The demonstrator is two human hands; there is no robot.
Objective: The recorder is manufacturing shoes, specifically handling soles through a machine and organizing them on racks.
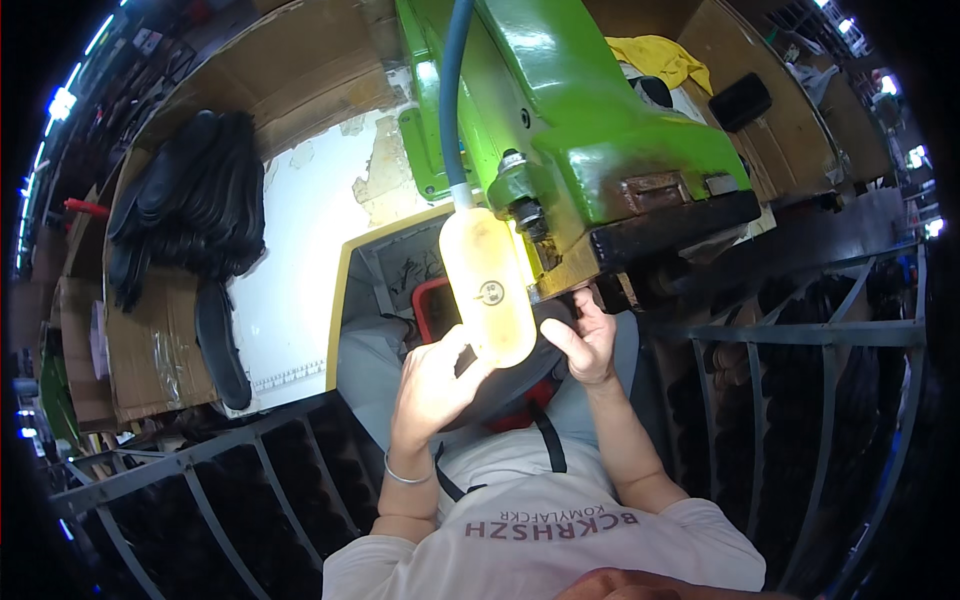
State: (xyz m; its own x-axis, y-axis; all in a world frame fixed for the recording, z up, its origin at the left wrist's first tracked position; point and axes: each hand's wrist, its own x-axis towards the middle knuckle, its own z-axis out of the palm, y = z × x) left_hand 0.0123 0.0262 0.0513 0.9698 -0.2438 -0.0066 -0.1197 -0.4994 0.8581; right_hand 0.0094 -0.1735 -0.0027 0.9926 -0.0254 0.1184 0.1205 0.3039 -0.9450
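A black curved piece (518, 378) lies between my hands beneath the machine head, partly hidden by the pale yellow lamp (488, 290). My right hand (590, 345) is closed at the piece's right end, thumb and fingers bent close under the metal working part (565, 275) of the green machine (600, 130). On the other side, my left hand (435, 388) reaches in at the piece's left end. Its fingertips go out of sight behind the lamp, so its grip does not show.
Black sole-shaped pieces (190, 190) are stacked on the white table (290, 260) to the left, with one long piece (220, 345) hanging down. Cardboard walls (160, 350) edge the table. A yellow cloth (660, 60) lies behind the machine. Metal racks (810, 333) flank me.
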